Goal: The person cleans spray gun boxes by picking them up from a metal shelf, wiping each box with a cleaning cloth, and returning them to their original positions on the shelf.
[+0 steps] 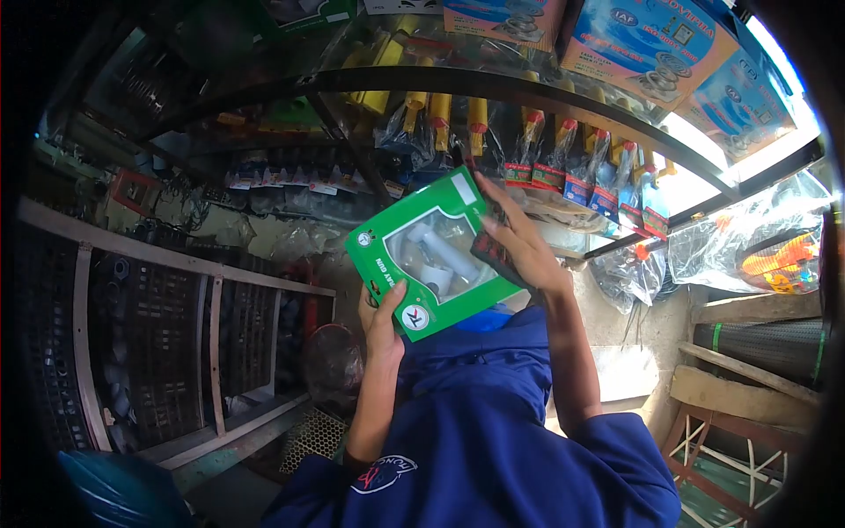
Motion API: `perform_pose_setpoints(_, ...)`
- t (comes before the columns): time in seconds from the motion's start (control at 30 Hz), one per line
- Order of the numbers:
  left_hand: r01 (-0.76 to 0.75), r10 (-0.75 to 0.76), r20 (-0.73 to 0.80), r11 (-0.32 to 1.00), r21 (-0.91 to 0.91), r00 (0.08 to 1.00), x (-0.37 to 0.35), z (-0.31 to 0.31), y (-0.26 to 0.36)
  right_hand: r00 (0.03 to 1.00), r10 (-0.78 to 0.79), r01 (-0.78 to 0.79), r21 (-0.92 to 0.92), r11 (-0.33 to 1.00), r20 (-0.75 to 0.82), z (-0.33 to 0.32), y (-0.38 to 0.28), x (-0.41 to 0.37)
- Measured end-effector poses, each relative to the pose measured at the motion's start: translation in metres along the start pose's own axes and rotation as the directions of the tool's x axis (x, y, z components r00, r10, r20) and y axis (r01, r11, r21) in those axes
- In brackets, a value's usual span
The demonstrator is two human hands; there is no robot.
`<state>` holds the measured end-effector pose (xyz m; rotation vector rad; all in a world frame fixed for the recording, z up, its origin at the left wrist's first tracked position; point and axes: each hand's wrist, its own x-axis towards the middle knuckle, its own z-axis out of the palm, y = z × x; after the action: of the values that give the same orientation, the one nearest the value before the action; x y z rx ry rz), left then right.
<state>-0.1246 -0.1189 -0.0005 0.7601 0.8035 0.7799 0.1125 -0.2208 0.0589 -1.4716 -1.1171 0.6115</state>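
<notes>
A green spray gun box (359, 249) with a clear window is held tilted in front of my body. Through the window a pale grey-white spray gun (444, 255) shows. My left hand (381, 319) grips the box's lower left edge, thumb on the front face. At the box's right side is my right hand (521, 239), fingers closed around the edge near the upper right corner. A dark thing with red marks (493, 257) lies between my right hand and the box; I cannot make out what it is.
A metal-framed shelf (528, 86) crosses overhead, with bagged yellow-handled tools (477, 114) hanging below it. Blue and orange cartons (651, 48) stand on top. Dark crates (158, 317) fill a rack at left. Wrapped goods (748, 242) and wooden boards (748, 396) are at right.
</notes>
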Motion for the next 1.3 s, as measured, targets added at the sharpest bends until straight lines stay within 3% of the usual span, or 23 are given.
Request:
perform_pose_setpoints(0.07, -0.006, 0.004, -0.040, 0.999, -0.037, 0.999, 0.005, 0.001, 0.002, 0.997, 0.042, -0.041, -0.016, 0.999, 0.058, 0.000, 0.004, -0.011)
perform_pose_setpoints(0.2, 0.018, -0.027, -0.072, 0.993, -0.119, 0.997, 0.015, -0.002, 0.006, 0.985, -0.031, 0.002, -0.176, 0.984, -0.167, 0.021, -0.015, -0.028)
perform_pose_setpoints(0.23, 0.038, -0.052, -0.085, 0.987, -0.155, 0.995, 0.015, 0.003, 0.006, 0.941, -0.134, 0.048, -0.272, 0.961, -0.310, 0.033, -0.016, -0.030)
perform_pose_setpoints(0.3, 0.101, -0.120, -0.061, 0.963, -0.251, 0.991, 0.014, 0.008, 0.001, 0.872, -0.330, 0.126, -0.488, 0.864, -0.360, 0.050, -0.018, -0.033)
perform_pose_setpoints(0.37, 0.133, -0.141, -0.011, 0.956, -0.261, 0.990, 0.012, 0.012, -0.005, 0.820, -0.486, 0.167, -0.687, 0.708, -0.301, 0.054, -0.021, -0.032)
perform_pose_setpoints(0.43, 0.173, -0.183, -0.002, 0.932, -0.318, 0.983, 0.006, 0.019, -0.004, 0.861, -0.480, 0.182, -0.780, 0.599, -0.167, 0.048, -0.040, -0.028)
perform_pose_setpoints(0.47, 0.116, -0.129, -0.034, 0.959, -0.259, 0.991, 0.005, 0.021, -0.007, 0.877, -0.469, 0.194, -0.821, 0.537, -0.100, 0.045, -0.046, -0.024)
perform_pose_setpoints(0.53, 0.001, -0.013, -0.086, 0.990, -0.138, 0.996, 0.002, 0.024, -0.011, 0.910, -0.413, 0.308, -0.736, 0.604, 0.042, 0.046, -0.044, -0.016)
perform_pose_setpoints(0.6, -0.018, 0.013, -0.091, 0.999, -0.047, 0.996, -0.004, 0.025, -0.012, 0.929, -0.327, 0.363, -0.594, 0.718, 0.172, 0.053, -0.043, -0.008)
perform_pose_setpoints(0.73, -0.004, 0.001, -0.083, 1.000, -0.031, 0.997, -0.011, 0.029, -0.013, 0.932, -0.264, 0.362, -0.616, 0.699, 0.248, 0.042, -0.051, -0.001)
perform_pose_setpoints(0.87, -0.011, 0.016, -0.089, 0.999, 0.051, 0.996, -0.010, 0.019, -0.003, 0.981, -0.195, 0.171, -0.446, 0.879, -0.008, -0.001, -0.060, -0.019)
perform_pose_setpoints(0.93, 0.004, 0.002, -0.077, 0.996, 0.089, 0.997, -0.009, 0.011, 0.003, 0.981, 0.001, -0.032, -0.160, 0.987, -0.192, -0.019, -0.019, -0.028)
perform_pose_setpoints(0.97, 0.025, -0.019, -0.062, 0.993, 0.113, 0.998, -0.007, 0.004, 0.005, 0.980, 0.146, -0.143, 0.032, 0.989, -0.136, -0.015, -0.004, -0.030)
perform_pose_setpoints(1.03, 0.065, -0.067, 0.005, 0.984, 0.163, 0.998, 0.002, -0.008, 0.006, 0.922, 0.385, -0.368, 0.376, 0.851, 0.031, -0.010, 0.023, -0.035)
perform_pose_setpoints(1.13, 0.064, -0.109, 0.135, 0.952, 0.300, 0.985, 0.010, -0.013, 0.009, 0.900, 0.429, -0.412, 0.461, 0.786, 0.074, 0.011, 0.046, -0.044)
perform_pose_setpoints(1.17, 0.038, -0.116, 0.181, 0.921, 0.388, 0.977, 0.012, -0.014, 0.011, 0.914, 0.406, -0.357, 0.489, 0.796, 0.007, 0.019, 0.049, -0.048)
perform_pose_setpoints(1.27, -0.194, 0.147, 0.130, 0.819, 0.540, 0.981, 0.022, -0.019, 0.005, 0.869, 0.488, -0.351, 0.590, 0.727, -0.083, 0.034, 0.058, -0.055)
perform_pose_setpoints(1.3, -0.352, 0.278, 0.220, 0.644, 0.679, 0.935, 0.022, -0.016, 0.010, 0.850, 0.517, -0.370, 0.591, 0.717, -0.096, 0.034, 0.057, -0.056)
